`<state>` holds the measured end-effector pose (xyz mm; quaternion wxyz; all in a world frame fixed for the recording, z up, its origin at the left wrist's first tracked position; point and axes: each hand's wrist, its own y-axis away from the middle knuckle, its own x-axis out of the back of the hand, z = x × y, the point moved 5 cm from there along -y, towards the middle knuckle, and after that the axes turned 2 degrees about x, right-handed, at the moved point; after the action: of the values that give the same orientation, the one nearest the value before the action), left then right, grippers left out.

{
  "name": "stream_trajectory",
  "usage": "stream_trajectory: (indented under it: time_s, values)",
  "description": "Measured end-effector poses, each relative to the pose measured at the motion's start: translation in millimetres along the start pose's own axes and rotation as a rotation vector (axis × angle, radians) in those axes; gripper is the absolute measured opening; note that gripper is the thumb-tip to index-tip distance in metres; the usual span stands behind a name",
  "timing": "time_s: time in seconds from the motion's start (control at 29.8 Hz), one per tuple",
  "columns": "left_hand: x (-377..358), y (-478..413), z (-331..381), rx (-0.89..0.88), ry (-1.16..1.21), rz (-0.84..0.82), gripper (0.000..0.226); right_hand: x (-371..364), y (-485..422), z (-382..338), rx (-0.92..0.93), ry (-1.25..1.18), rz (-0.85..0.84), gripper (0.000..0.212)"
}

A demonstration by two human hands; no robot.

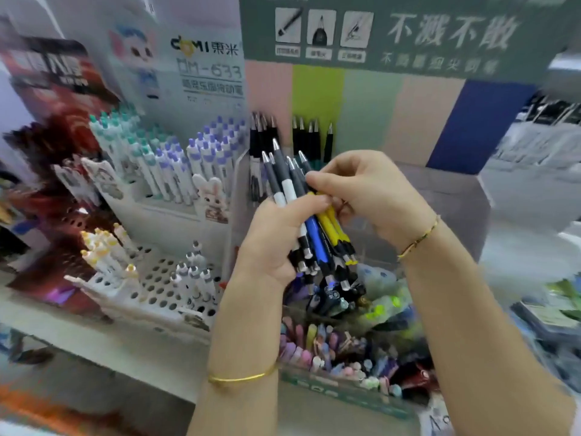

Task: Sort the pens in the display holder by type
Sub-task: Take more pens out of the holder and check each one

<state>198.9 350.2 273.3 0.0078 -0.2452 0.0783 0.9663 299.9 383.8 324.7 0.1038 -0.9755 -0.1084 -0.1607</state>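
Note:
My left hand (276,237) grips a bundle of pens (314,234) with white, blue and yellow barrels, dark grips and silver tips pointing up. My right hand (367,196) pinches the upper part of one dark pen in that bundle with thumb and fingers. Behind the hands stands the display holder (418,121) with pastel back panels; black pens (264,133) stand in its left slots and more black pens (309,140) one slot over. Its right slots look bare.
A white rack (163,291) with round holes holds several white pens at lower left. Teal and purple capped pens (176,152) fill a stand at the left. Pastel pens and erasers (330,344) crowd a tray below my hands. A grey shelf edge runs underneath.

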Motion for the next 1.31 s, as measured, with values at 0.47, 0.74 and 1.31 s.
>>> stream_trajectory:
  time_s: [0.47, 0.74, 1.31]
  values:
    - [10.0, -31.3, 21.6, -0.004, -0.033, 0.091, 0.004, 42.9, -29.5, -21.4, 0.303, 0.133, 0.507, 0.011]
    - [7.0, -32.1, 23.2, 0.005, 0.032, 0.046, 0.014, 54.6, -22.9, -30.6, 0.47, 0.397, 0.78, 0.016]
    - [1.5, -29.4, 18.8, -0.017, 0.106, -0.008, 0.041, 31.2, -43.6, -2.0, -0.12, 0.915, 0.437, 0.026]
